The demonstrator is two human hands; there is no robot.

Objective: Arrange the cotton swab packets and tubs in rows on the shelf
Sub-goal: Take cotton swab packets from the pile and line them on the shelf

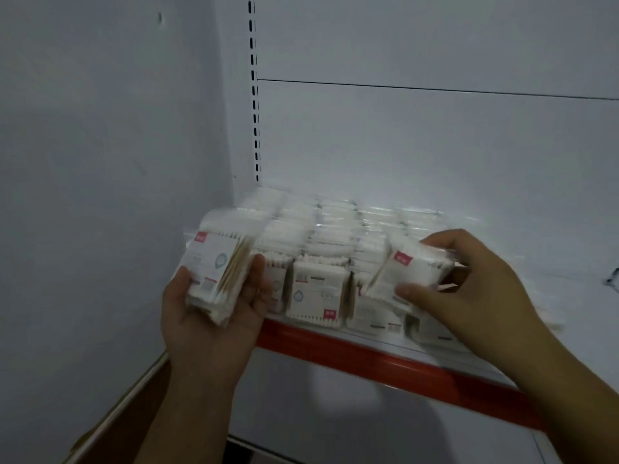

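Several clear packets of cotton swabs (318,289) with white labels stand in rows on a white shelf (522,262) that has a red front strip. My left hand (214,316) holds a stack of swab packets (216,269) in its palm, just left of the shelf's front corner. My right hand (475,289) grips one packet (412,269) between thumb and fingers, tilted, over the front row on the right side of the rows. No tubs are visible.
A white wall stands close on the left. A slotted upright (254,95) runs up the back panel. The shelf surface right of the packets is bare. A lower shelf (368,430) lies below, and a brown cardboard edge (110,420) shows at the lower left.
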